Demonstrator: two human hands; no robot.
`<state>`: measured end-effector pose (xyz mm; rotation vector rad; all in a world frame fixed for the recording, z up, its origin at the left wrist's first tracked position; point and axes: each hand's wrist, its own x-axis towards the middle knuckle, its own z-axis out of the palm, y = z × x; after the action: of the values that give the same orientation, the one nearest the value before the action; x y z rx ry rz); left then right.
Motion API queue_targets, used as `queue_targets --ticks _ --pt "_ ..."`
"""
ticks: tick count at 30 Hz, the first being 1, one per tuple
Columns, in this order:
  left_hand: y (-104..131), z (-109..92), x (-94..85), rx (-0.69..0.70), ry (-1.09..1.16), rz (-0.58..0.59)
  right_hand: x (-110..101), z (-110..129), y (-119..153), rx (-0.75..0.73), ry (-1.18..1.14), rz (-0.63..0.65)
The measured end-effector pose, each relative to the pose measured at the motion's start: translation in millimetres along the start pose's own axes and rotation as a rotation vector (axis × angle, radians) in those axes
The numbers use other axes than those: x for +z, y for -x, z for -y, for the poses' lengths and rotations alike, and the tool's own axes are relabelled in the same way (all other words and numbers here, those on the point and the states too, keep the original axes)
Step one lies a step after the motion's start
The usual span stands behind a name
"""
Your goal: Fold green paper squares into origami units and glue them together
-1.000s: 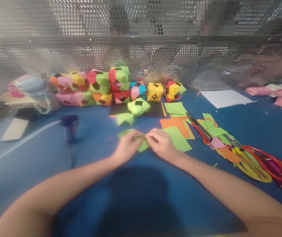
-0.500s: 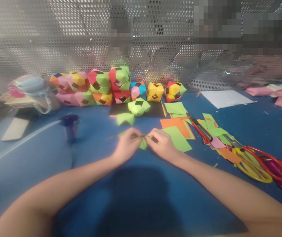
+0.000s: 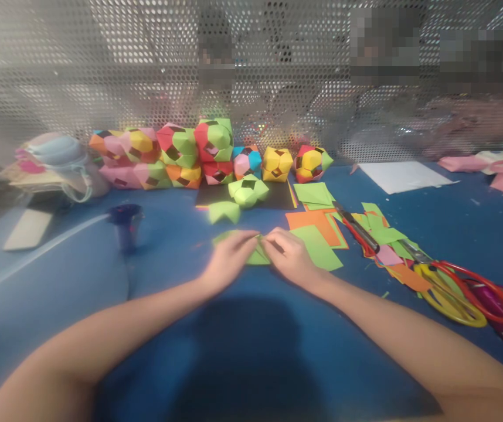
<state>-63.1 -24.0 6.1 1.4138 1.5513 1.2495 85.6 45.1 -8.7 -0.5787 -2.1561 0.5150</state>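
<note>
Between my two hands, near the middle of the blue table, is a small piece of green paper (image 3: 258, 255), partly covered by the fingers. My left hand (image 3: 230, 255) pinches it from the left, and my right hand (image 3: 287, 252) pinches it from the right. The fingertips nearly meet at its top edge. Just beyond the hands lie a folded green piece (image 3: 224, 212) and a green folded paper shape (image 3: 248, 190). Green square sheets (image 3: 319, 246) and orange sheets (image 3: 313, 223) lie right beside my right hand.
Colourful paper balls (image 3: 176, 145) line a perforated metal screen (image 3: 278, 76). On the right are a cutter (image 3: 357, 228), scissors (image 3: 449, 293), paper scraps (image 3: 387, 234) and a white sheet (image 3: 405, 176). A blue tape-like object (image 3: 125, 225), phone (image 3: 29, 228) and cup (image 3: 67, 161) stand left.
The green paper between my hands shows a wider, flatter face below the fingertips. My left fingers have straightened slightly toward the right hand. The other objects have stayed in place.
</note>
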Motion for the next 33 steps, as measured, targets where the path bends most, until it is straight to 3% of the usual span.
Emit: queue_targets --ticks 7,25,33 --pt "-2 4 0.0 0.044 -0.092 -0.007 -2 3 -1 0.005 -0.052 0.013" --pt "-2 10 -0.3 0.075 -0.07 -0.031 0 4 -2 0.053 -0.123 -0.046" --pt "-1 5 -0.1 0.052 -0.076 0.07 -2 6 -2 0.014 -0.166 -0.044"
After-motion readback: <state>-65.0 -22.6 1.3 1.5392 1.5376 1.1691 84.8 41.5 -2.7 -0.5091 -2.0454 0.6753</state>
